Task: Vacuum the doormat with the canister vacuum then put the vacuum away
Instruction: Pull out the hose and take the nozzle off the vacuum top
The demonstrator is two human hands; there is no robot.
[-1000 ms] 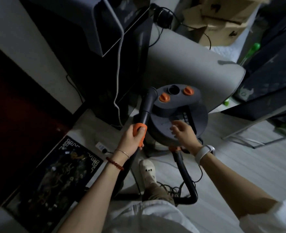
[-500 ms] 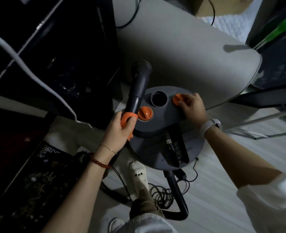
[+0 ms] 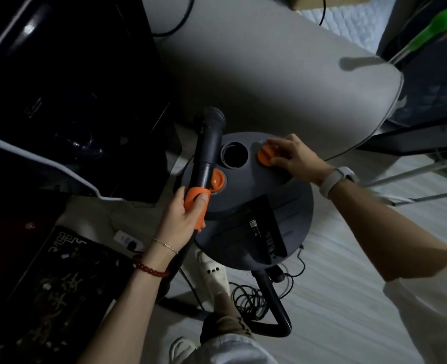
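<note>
A round dark grey canister vacuum [image 3: 253, 206] stands on the floor in front of me. Its top has an open round port [image 3: 235, 153] and two orange knobs. My left hand [image 3: 185, 219] grips the orange collar of the black vacuum wand [image 3: 208, 148], which points up and away beside the canister. My right hand [image 3: 293, 156] pinches the right orange knob [image 3: 265, 155] between thumb and fingers. The left orange knob [image 3: 218, 179] is partly hidden behind the wand. The black hose [image 3: 272, 303] curves out from the canister's near side. The dark patterned doormat [image 3: 54, 292] lies at lower left.
A grey rounded panel [image 3: 269, 82] leans right behind the canister. Dark furniture with a white cable [image 3: 43, 164] fills the left. A tangled black cord [image 3: 248, 300] lies by my feet in white slippers [image 3: 213, 274]. A power strip [image 3: 127, 241] sits beside the mat. A metal frame [image 3: 414, 174] stands right.
My right hand moved from the canister's lower body up to the right orange knob and now pinches it. My head came closer over the vacuum. The left hand kept its hold on the wand.
</note>
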